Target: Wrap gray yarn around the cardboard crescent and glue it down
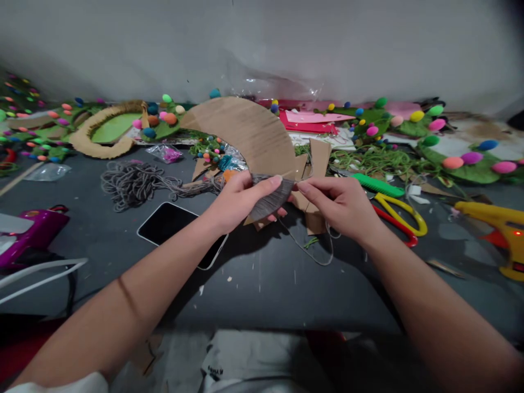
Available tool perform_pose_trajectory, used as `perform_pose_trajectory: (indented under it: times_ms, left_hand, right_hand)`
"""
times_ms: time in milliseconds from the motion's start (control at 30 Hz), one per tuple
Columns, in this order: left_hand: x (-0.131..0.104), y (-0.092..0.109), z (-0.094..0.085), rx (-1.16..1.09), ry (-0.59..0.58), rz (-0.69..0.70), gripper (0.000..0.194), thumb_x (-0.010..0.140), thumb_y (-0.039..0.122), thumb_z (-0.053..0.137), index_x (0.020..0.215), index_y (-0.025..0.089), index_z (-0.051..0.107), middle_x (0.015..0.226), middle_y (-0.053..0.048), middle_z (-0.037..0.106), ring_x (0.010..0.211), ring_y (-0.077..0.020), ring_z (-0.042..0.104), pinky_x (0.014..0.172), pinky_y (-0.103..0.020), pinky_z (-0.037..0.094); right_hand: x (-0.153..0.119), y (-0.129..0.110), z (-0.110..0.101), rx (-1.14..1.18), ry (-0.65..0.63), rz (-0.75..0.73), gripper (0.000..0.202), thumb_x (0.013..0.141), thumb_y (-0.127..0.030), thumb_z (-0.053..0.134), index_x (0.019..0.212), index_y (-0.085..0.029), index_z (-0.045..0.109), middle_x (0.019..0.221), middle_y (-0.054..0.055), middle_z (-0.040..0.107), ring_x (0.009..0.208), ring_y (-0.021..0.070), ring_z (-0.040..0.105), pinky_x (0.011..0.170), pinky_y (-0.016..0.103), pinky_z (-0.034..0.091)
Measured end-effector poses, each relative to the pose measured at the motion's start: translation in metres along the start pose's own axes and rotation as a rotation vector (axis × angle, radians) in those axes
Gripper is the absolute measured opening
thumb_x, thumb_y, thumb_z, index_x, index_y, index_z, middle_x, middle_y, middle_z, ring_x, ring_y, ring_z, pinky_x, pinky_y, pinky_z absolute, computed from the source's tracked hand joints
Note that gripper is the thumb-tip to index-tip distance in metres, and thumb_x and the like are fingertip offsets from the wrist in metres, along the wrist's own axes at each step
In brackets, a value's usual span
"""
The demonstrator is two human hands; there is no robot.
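A cardboard crescent (pixel 262 134) stands raised over the table, its lower end wrapped in grey yarn (pixel 270 199). Around that wrapped end my left hand (pixel 241 199) is closed, thumb pressed on the front face. Just right of the crescent's edge, my right hand (pixel 338 204) pinches the grey yarn between thumb and fingers. A loose loop of yarn (pixel 323 263) hangs below it onto the table. To the left lies a tangled bundle of grey yarn (pixel 133 183), with strands running toward my left hand.
A phone (pixel 166 221) lies under my left forearm. Right of my right hand are scissors (pixel 403 215), a green cutter (pixel 379 185) and a yellow glue gun (pixel 499 232). A purple device (pixel 35 234) sits at left. Colourful egg decorations (pixel 470 158) and cardboard scraps (pixel 319 158) line the back.
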State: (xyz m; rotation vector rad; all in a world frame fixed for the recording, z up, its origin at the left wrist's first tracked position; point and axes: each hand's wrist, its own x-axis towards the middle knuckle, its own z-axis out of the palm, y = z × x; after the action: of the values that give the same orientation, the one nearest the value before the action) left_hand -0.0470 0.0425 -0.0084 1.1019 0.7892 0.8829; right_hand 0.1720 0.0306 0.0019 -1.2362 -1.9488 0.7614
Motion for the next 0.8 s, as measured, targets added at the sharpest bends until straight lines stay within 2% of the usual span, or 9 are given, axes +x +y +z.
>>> perform_pose_trajectory:
  times_ms: [133,267,333,433,567,633,700,733,800]
  left_hand:
    - [0.001,0.002,0.001,-0.043,0.017,-0.018,0.029,0.088,0.042,0.074,0.101,0.016,0.070,0.089,-0.009,0.078,0.071,-0.0224,0.076,0.064,-0.034,0.065]
    - [0.002,0.001,0.001,0.045,0.055,0.083,0.028,0.089,0.043,0.071,0.096,0.016,0.069,0.088,-0.008,0.076,0.063,-0.0175,0.070,0.049,-0.025,0.055]
    - [0.002,-0.001,0.001,0.134,0.061,0.133,0.029,0.091,0.045,0.069,0.093,0.017,0.068,0.079,-0.005,0.072,0.056,-0.0139,0.063,0.046,-0.023,0.048]
    - [0.001,-0.001,0.000,0.280,0.044,0.155,0.034,0.093,0.051,0.064,0.086,0.017,0.068,0.064,-0.002,0.063,0.051,-0.0124,0.056,0.046,-0.024,0.042]
    - [0.002,-0.001,0.002,0.380,0.017,0.183,0.036,0.095,0.052,0.060,0.085,0.018,0.066,0.064,-0.001,0.058,0.057,-0.0131,0.055,0.053,-0.026,0.042]
    - [0.002,-0.002,0.004,0.435,-0.001,0.220,0.028,0.095,0.045,0.062,0.094,0.018,0.069,0.073,-0.002,0.063,0.073,-0.0172,0.062,0.068,-0.028,0.050]
    - [0.001,-0.004,0.007,0.525,-0.011,0.246,0.028,0.091,0.033,0.066,0.114,0.019,0.069,0.099,-0.006,0.071,0.103,-0.0246,0.065,0.092,-0.035,0.051]
    - [0.000,-0.006,0.009,0.582,-0.007,0.257,0.038,0.088,0.027,0.067,0.125,0.020,0.066,0.118,-0.008,0.069,0.117,-0.0279,0.061,0.103,-0.040,0.047]
    - [-0.002,-0.008,0.011,0.666,0.005,0.290,0.059,0.082,0.018,0.070,0.140,0.023,0.057,0.145,-0.010,0.056,0.137,-0.0312,0.049,0.117,-0.045,0.037]
  right_hand:
    - [0.000,0.002,0.001,0.048,0.012,0.032,0.036,0.095,-0.049,0.059,0.087,-0.019,0.078,0.074,0.002,0.064,0.063,0.0131,0.050,0.056,0.026,0.037]
    - [0.000,-0.001,0.003,0.079,0.027,0.037,0.029,0.094,-0.044,0.062,0.096,-0.021,0.080,0.078,0.003,0.069,0.064,0.0135,0.053,0.057,0.026,0.040]
    - [-0.001,-0.003,0.004,0.068,0.021,0.025,0.029,0.094,-0.043,0.062,0.096,-0.021,0.080,0.081,0.003,0.071,0.066,0.0142,0.055,0.059,0.027,0.042]
    - [-0.003,-0.009,0.005,0.084,0.019,0.047,0.029,0.094,-0.043,0.062,0.098,-0.021,0.079,0.085,0.004,0.073,0.069,0.0154,0.059,0.062,0.028,0.045]
    - [-0.005,-0.017,0.006,0.122,0.023,0.053,0.032,0.095,-0.047,0.061,0.097,-0.020,0.078,0.080,0.003,0.071,0.068,0.0144,0.058,0.062,0.027,0.044]
    - [-0.005,-0.021,0.010,0.131,-0.007,0.054,0.037,0.094,-0.052,0.061,0.096,-0.019,0.077,0.071,0.001,0.065,0.063,0.0134,0.054,0.057,0.027,0.039]
    - [-0.005,-0.024,0.016,0.144,-0.036,0.064,0.040,0.090,-0.056,0.065,0.096,-0.018,0.076,0.070,0.001,0.063,0.065,0.0149,0.056,0.059,0.028,0.040]
    - [-0.005,-0.025,0.019,0.155,-0.027,0.072,0.041,0.089,-0.057,0.066,0.097,-0.018,0.075,0.074,0.003,0.066,0.072,0.0172,0.060,0.064,0.029,0.045]
    - [-0.004,-0.025,0.025,0.174,0.028,0.086,0.041,0.090,-0.057,0.064,0.102,-0.020,0.074,0.093,0.006,0.073,0.094,0.0224,0.067,0.086,0.033,0.050]
